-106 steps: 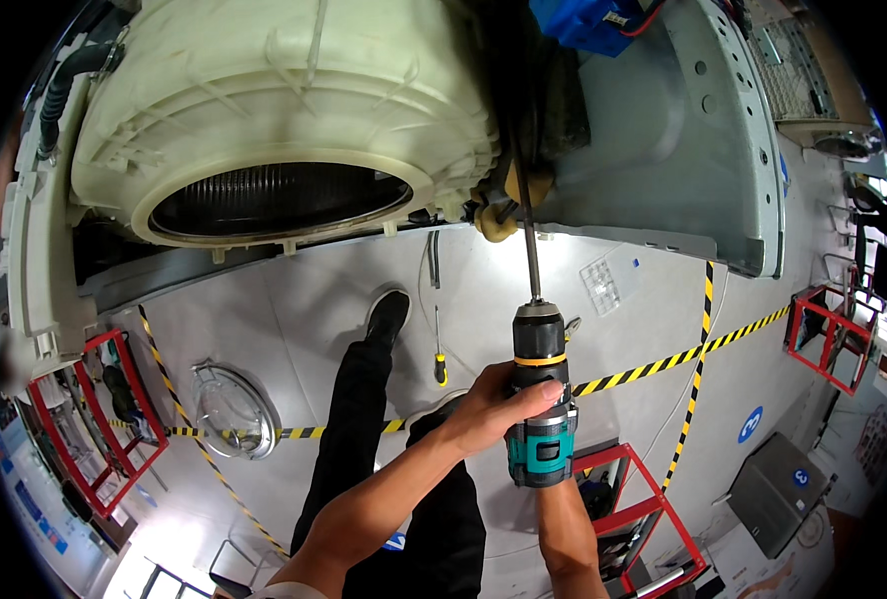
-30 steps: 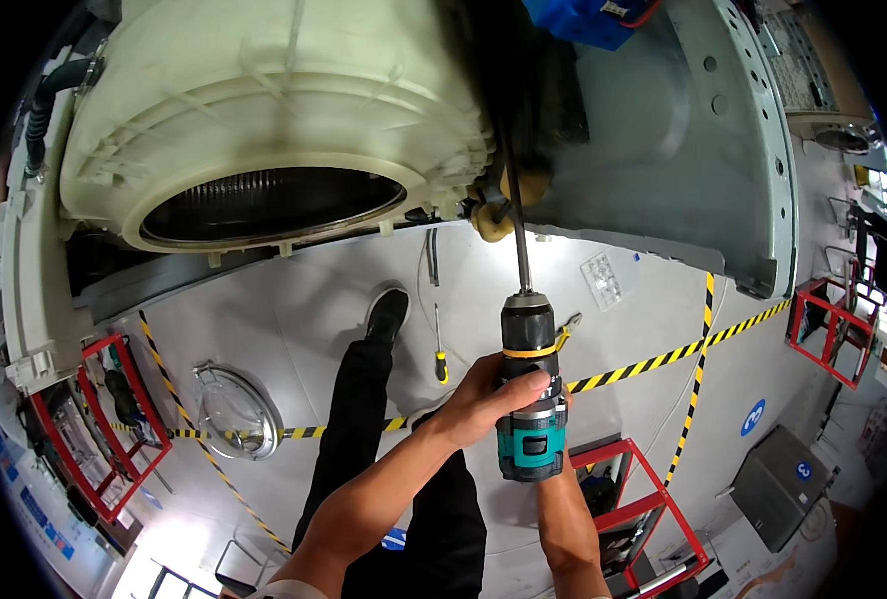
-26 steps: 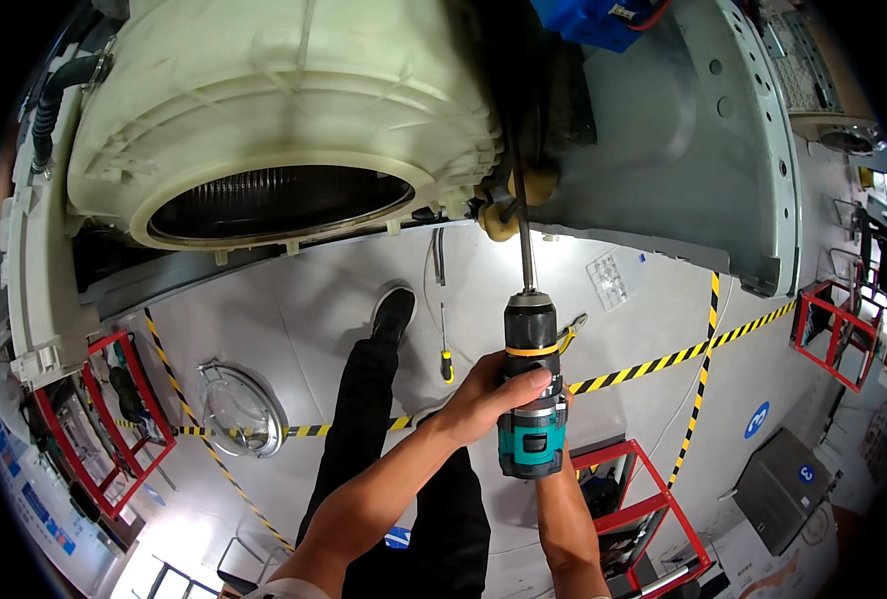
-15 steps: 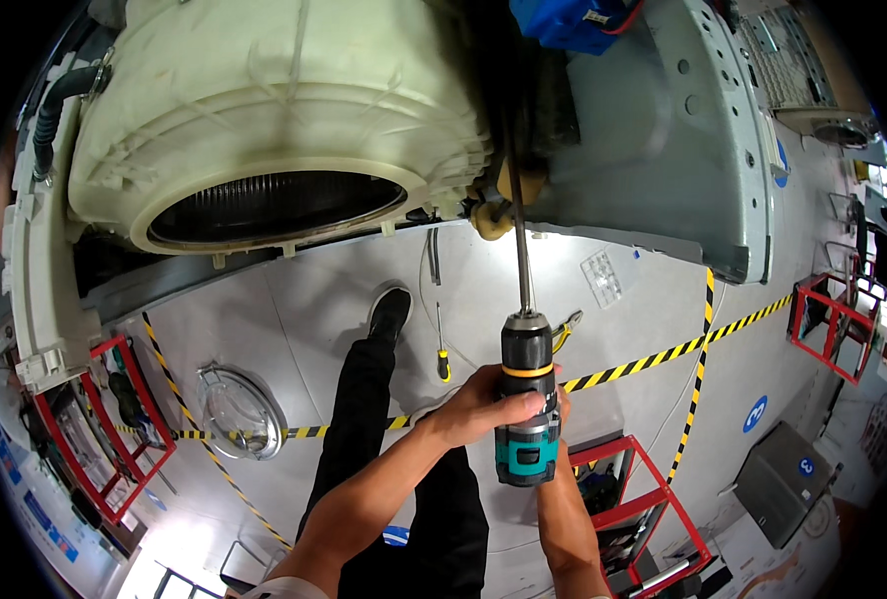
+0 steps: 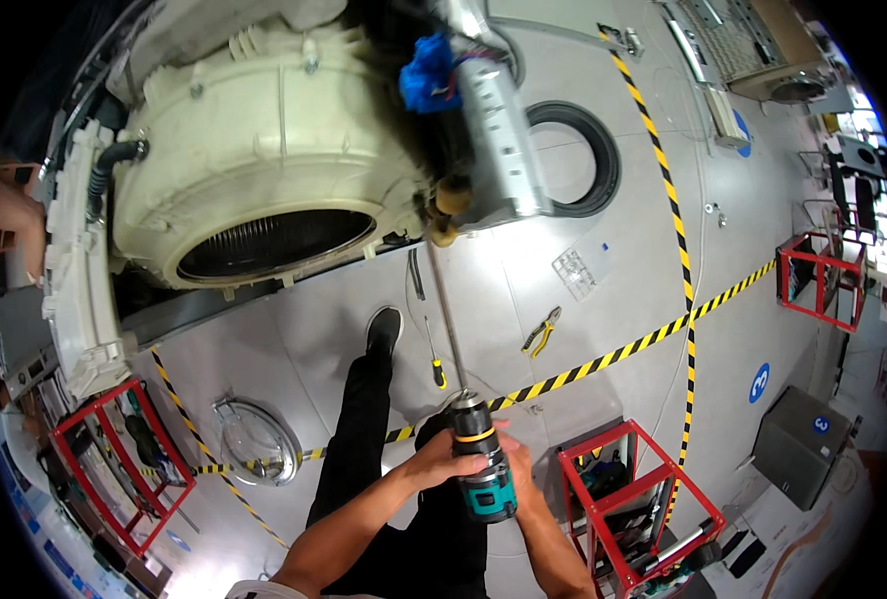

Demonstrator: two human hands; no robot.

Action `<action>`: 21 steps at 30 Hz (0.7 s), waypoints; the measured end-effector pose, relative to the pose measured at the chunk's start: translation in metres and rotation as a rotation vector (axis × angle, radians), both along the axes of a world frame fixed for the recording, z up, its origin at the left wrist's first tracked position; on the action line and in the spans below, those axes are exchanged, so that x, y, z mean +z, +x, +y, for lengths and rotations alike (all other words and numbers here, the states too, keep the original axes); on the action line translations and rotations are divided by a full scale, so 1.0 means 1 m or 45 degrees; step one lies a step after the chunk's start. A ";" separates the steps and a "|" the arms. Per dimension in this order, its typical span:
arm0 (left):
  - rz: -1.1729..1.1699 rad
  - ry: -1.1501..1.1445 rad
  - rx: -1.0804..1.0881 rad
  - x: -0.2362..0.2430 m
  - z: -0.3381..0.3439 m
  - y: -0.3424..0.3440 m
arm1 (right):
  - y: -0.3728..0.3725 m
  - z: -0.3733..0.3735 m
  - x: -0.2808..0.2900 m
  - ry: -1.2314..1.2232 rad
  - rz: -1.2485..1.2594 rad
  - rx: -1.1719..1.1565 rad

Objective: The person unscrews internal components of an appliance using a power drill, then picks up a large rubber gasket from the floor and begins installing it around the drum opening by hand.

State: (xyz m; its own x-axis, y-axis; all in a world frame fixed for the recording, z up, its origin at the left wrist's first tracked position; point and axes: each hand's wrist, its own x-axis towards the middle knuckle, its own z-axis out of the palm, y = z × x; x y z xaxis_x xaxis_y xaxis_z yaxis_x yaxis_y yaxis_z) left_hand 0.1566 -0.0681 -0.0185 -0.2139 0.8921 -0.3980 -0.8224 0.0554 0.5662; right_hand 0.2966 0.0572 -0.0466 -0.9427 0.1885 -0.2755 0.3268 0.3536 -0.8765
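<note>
A teal-and-black cordless drill (image 5: 488, 491) is gripped in both my hands at the lower middle, its long thin bit (image 5: 446, 317) pointing away from me. Wrapped over the left side of the drill body is my left hand (image 5: 437, 464), thumb across it. My right hand (image 5: 519, 461) closes round the drill from the right; its lower fingers are hidden. The bit's far end reaches brownish knobs (image 5: 447, 203) under an opened washing machine with a cream tub (image 5: 264, 165). Whether the tip touches anything there I cannot tell.
On the floor lie a yellow-black screwdriver (image 5: 437, 371), pliers (image 5: 542, 332), a round glass door (image 5: 255, 439) and a dark rubber ring (image 5: 608, 160). Red-framed tool carts (image 5: 631, 429) stand on both sides. The machine's metal side panel (image 5: 503, 140) juts out at the upper right.
The drill has shifted left and slightly toward me, its bit now slanting to the left. My view has shifted too, so the panel looks narrower and the rubber ring shows beyond it.
</note>
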 end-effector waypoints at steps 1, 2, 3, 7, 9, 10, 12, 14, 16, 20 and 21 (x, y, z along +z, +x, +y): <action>-0.002 -0.037 -0.032 0.009 -0.005 0.007 | 0.004 -0.005 0.012 -0.020 -0.016 -0.012; 0.088 -0.002 -0.098 0.018 -0.010 0.013 | 0.010 -0.010 0.028 -0.302 -0.081 -0.139; 0.084 0.034 -0.102 0.025 -0.017 0.023 | 0.021 -0.014 0.042 -0.098 0.090 -0.044; -0.161 -0.114 -0.157 0.061 -0.046 0.072 | 0.063 -0.035 0.093 -0.076 0.081 0.012; -0.155 -0.187 -0.206 0.080 -0.054 0.091 | 0.081 -0.046 0.121 -0.041 0.083 -0.060; -0.219 -0.190 -0.199 0.095 -0.054 0.100 | 0.093 -0.049 0.132 -0.038 0.072 -0.116; -0.262 -0.197 -0.176 0.120 -0.065 0.125 | 0.119 -0.065 0.152 -0.019 0.040 -0.195; -0.321 -0.201 -0.203 0.131 -0.065 0.150 | 0.144 -0.072 0.175 0.012 0.014 -0.279; -0.317 -0.213 -0.301 0.123 -0.054 0.167 | 0.166 -0.069 0.192 0.038 -0.133 -0.347; 0.034 -0.229 -0.739 0.152 -0.056 0.166 | 0.201 -0.078 0.243 0.347 -0.018 -0.368; 0.123 -0.225 -0.895 0.156 -0.050 0.158 | 0.216 -0.081 0.252 0.360 -0.061 -0.463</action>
